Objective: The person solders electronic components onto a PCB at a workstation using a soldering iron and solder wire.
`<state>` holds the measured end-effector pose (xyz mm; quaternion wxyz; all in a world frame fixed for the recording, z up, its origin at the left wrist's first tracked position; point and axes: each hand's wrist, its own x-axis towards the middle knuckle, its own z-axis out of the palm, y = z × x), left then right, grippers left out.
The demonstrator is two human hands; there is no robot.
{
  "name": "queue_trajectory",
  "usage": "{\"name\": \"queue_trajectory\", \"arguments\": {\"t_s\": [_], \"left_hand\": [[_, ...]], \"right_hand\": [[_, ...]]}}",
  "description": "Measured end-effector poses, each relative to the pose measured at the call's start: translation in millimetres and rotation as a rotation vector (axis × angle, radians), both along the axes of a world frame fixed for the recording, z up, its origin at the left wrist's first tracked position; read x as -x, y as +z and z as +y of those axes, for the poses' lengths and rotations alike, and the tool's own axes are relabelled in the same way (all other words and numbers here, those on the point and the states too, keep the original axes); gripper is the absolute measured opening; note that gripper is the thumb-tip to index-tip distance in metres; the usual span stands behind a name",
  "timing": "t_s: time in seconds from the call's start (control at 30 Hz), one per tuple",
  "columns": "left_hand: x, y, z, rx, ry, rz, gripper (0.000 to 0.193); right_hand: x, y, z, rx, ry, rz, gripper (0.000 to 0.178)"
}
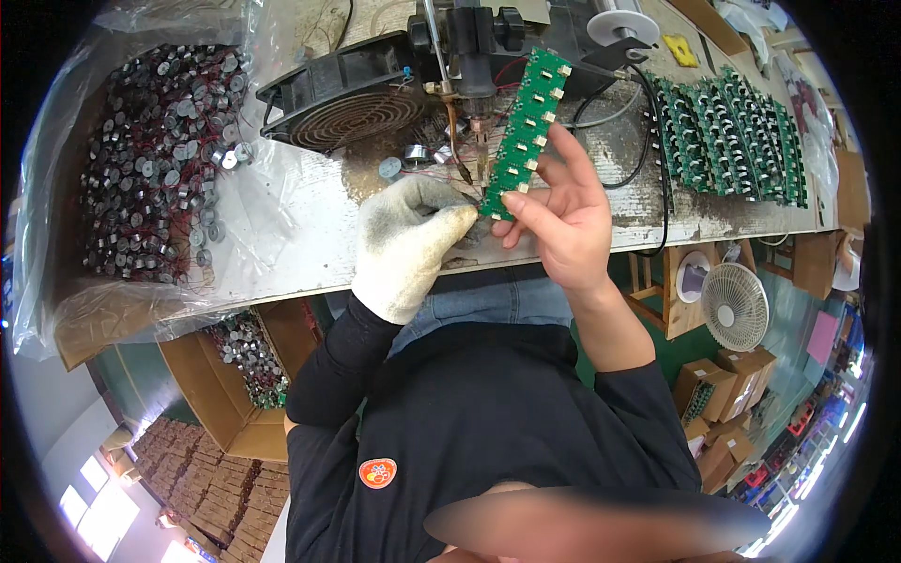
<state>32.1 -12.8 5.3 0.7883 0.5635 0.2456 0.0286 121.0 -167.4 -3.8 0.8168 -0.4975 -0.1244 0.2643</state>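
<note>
A long green circuit board (pixel 526 131) with a row of small white connectors stands tilted over the bench, its lower end toward me. My right hand (pixel 570 211) is bare and grips its lower part, thumb on the face and fingers behind. My left hand (pixel 404 246), in a whitish work glove, is closed with its fingertips at the board's lower left corner; whatever it pinches is hidden by the glove. Just beyond, a soldering iron (pixel 481 141) points down beside a thin brass-coloured feed tube (pixel 454 136). A few small round motors (pixel 416 153) with thin wires lie behind the left hand.
A black fan (pixel 347 98) leans behind my left hand. Many wired motors (pixel 164 159) fill a plastic-lined box at left. Rows of green boards (pixel 732 141) stand at right, past a black cable (pixel 664 159). An open carton (pixel 235 427) sits below the bench; a floor fan (pixel 736 308) stands right.
</note>
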Motion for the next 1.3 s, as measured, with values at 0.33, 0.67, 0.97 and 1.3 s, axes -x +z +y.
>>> {"name": "queue_trajectory", "arguments": {"t_s": [0.33,0.67,0.97,1.3], "left_hand": [[4,-7,-2,0.077,0.017,0.037,0.013],[8,1,-5,0.057,0.003,0.076,0.013],[50,12,-26,-1.086,-0.148,-0.227,0.036],[50,11,-50,-1.161,0.160,-0.595,0.028]], "right_hand": [[4,-4,1,0.003,0.003,-0.006,0.071],[5,-7,-9,-0.008,0.028,0.006,0.073],[30,8,-50,0.069,0.106,0.154,0.071],[102,18,-66,0.063,0.020,-0.333,0.055]]}}
